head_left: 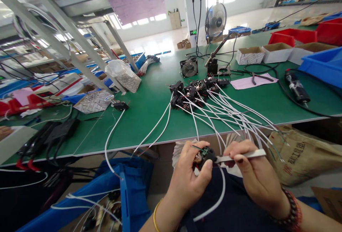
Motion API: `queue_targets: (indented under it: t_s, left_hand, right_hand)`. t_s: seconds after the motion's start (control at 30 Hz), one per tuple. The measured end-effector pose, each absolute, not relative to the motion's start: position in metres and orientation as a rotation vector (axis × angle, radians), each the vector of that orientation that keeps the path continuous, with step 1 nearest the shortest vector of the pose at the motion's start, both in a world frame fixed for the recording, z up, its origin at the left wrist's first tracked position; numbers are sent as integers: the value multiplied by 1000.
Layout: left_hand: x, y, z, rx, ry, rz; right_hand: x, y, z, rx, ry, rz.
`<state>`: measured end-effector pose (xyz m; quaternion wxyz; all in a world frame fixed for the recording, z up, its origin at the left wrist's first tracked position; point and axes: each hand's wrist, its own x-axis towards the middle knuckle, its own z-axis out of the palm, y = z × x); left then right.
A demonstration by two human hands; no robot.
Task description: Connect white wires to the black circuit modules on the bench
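Note:
My left hand [188, 175] is closed around a small black plastic housing [210, 156], with green wire and metal parts showing on top. A white cable [222, 189] runs from this housing down over my lap. Pinched in my right hand [252, 173] is a flat, pale, narrow tool [258, 153], whose tip meets the right side of the housing. Just beyond the hands, on the green workbench [149, 118], lies a pile of similar black housings [196, 93] with white cables [235, 112] trailing over the front edge.
A single black housing [121, 106] lies left. The blue crate [136, 189] below holds cabled parts. Around the bench are a small fan [188, 68], a soldering iron [219, 48], pliers [253, 79], an electric screwdriver [296, 87] and a blue bin [324, 64]. A sack [301, 153] sits lower right.

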<state>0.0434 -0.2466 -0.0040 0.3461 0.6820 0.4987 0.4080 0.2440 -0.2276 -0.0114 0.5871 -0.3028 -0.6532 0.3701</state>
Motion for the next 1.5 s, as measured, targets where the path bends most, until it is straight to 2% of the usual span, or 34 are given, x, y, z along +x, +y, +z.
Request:
queue_targets:
  t_s: [0.1, 0.17, 0.2, 0.33, 0.4, 0.47, 0.63, 0.77, 0.87, 1.07, 1.13, 1.2, 1.37, 1.5]
  left_hand:
    - [46, -247, -3, 1774, 1363, 1035]
    - [46, -247, -5, 1758, 1372, 1042]
    - [46, -247, -6, 1748, 1345, 1053]
    - [44, -246, -10, 1748, 1098, 1115]
    - [43, -244, -12, 1749, 1036, 1132]
    - [42, -243, -12, 1734, 1074, 1124]
    - [43, -243, -9, 1754, 1279, 1105]
    - [46, -244, -6, 1774, 1376, 1052]
    - [45, -245, -8, 1764, 1364, 1040]
    - [41, -245, -12, 1715, 1144, 1072]
    - [41, -243, -12, 1684, 1092, 1077]
    - [41, -243, -11, 1653, 1063, 1070]
    - [42, -245, -9, 1659, 1155, 1099]
    - [42, -247, -8, 1728, 1240, 1071]
  right_hand:
    - [244, -234, -5, -643, -1772, 585]
    - [242, -231, -8, -647, -1774, 609]
    - [241, -228, -11, -674, -1695, 737]
    - [234, -212, -27, -750, -1026, 1679]
    - [233, -209, -30, -747, -882, 1830]
    - [235, -211, -27, -753, -964, 1630]
    - [245, -225, -10, -699, -1528, 833]
    - [244, -229, -5, -641, -1807, 544]
    - [241, -227, -9, -637, -1796, 584]
    - [237, -211, -22, -740, -1054, 1530]
    - [237, -210, -22, -712, -966, 1660]
    - [239, -212, -18, -719, -1034, 1602]
    - [247, -226, -5, -694, -1393, 1053]
    - [248, -230, -3, -721, -1674, 808]
